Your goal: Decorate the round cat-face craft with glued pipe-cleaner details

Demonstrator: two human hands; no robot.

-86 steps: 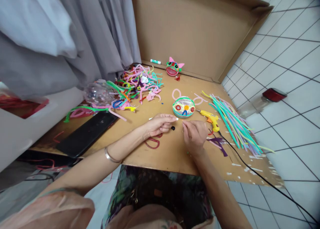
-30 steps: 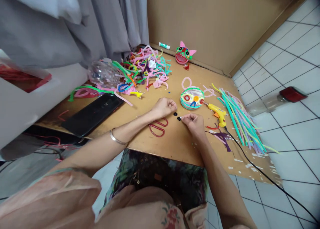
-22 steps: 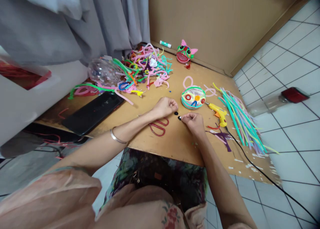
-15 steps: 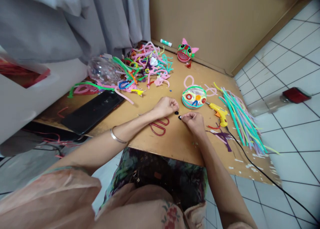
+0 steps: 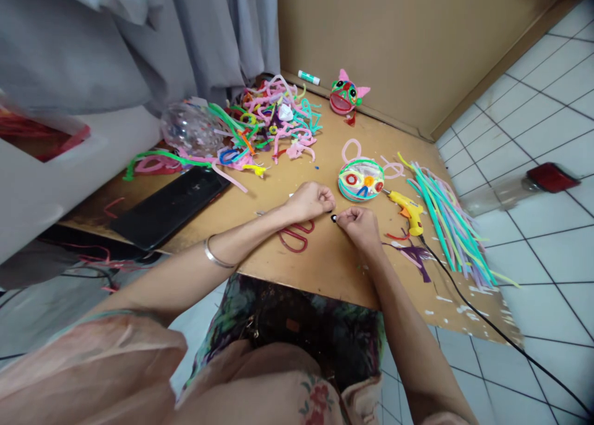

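- White tiles are showing past the right edge of the brown tabletop, a grey curtain is hanging by its far left corner, and a brown panel is standing along its far edge.
- The right hand is pinching a small black-and-white disc between thumb and forefinger, over the middle of the near edge's side.
- The left hand is hovering just beside it, fingertips drawn together; a dark piece is peeping out beneath them, and I cannot tell whether they are gripping it.
- For such fine pieces, bracing both wrists would probably be steadying the fingers, and holding only the disc's rim would be sparing its face from smudges.
- A face-decorated clear ball is sitting beyond the hands, toward the right edge, with the yellow glue gun lying just beside it, nozzle pointing its way; keeping knuckles off that nozzle seems wise.
- The glue gun's black cord is trailing over the right edge, so elbow sweeps are risking a snag.
- Red-handled scissors are lying partly hidden by the left forearm, nearer the near edge; sliding that arm carelessly could be shifting them.
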